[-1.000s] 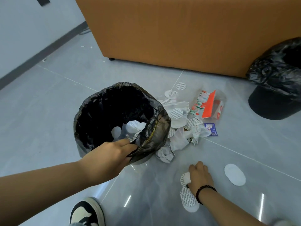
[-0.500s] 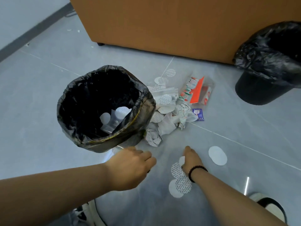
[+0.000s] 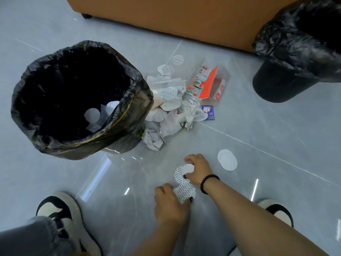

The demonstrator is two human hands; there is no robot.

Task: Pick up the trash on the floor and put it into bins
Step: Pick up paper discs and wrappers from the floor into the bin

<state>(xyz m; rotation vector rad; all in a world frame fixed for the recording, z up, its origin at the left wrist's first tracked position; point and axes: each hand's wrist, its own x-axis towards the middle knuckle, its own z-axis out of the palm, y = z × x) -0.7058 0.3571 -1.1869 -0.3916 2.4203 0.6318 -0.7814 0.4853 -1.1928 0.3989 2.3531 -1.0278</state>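
Observation:
Round white paper discs (image 3: 181, 179), some with printed lines, lie on the grey floor in front of me. My right hand (image 3: 198, 168) with a bead bracelet pinches the upper discs. My left hand (image 3: 168, 202) curls its fingers round the lower printed disc (image 3: 185, 191). A bin lined with a black bag (image 3: 136, 100) stands at the left with a few discs inside. A pile of trash (image 3: 175, 108) with crumpled paper, clear bags and a red-and-white packet (image 3: 206, 84) lies just right of that bin.
A second black-bagged bin (image 3: 295, 52) stands at the far right. An orange sofa (image 3: 184, 15) runs along the back. Two white discs (image 3: 227, 159) lie right of my right hand. My shoes (image 3: 62, 217) are at the bottom left and right.
My left hand left the bin's rim and came down to the discs beside my right hand. My right hand has lifted some discs. The view has tilted further down.

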